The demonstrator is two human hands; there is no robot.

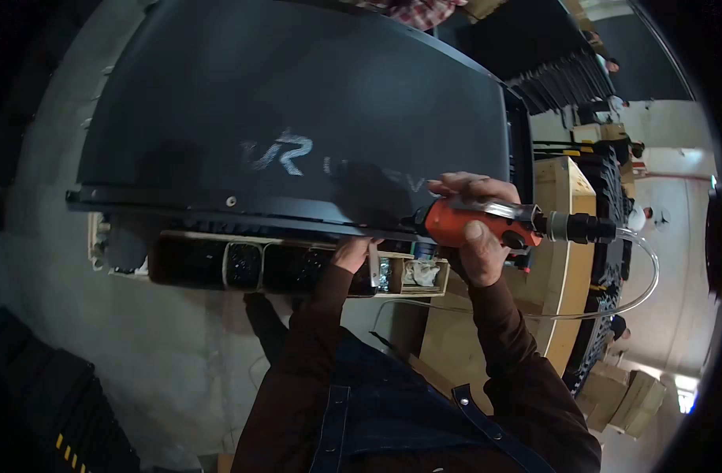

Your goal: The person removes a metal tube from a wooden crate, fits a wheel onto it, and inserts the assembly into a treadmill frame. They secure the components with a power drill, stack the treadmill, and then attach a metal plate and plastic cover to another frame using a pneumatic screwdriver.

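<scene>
Nearest to me is a dark blue apron (400, 414) over brown sleeves (310, 331). The right hand (484, 264) has its fingers closed firmly around an orange power tool (454, 225), which is just over the near edge of a large dark panel (321, 87). The tool lies with its long axis from side to side, roughly along this edge; its dark tip points to the person's left, and its rear end, to the right, carries a clear hose (657, 272) which bends back below the arm. The left hand (351, 254) is at the same edge, to the left of the tip; its fingers are partly hidden, so I cannot tell if they pinch something.

Below the edge there are black bins (189, 262) and, to their right, a wooden tray (424, 291) with a crumpled white thing (421, 273) inside.

On the panel a pale letter R can be read, beside a slanted stroke; fainter marks follow to the right, and one resembles a V, but the whole word I cannot read. A round fastener (231, 202) sits on the panel's near border.

Beyond the panel's far edge, red checked clothing (424, 13) of another person is visible.
</scene>
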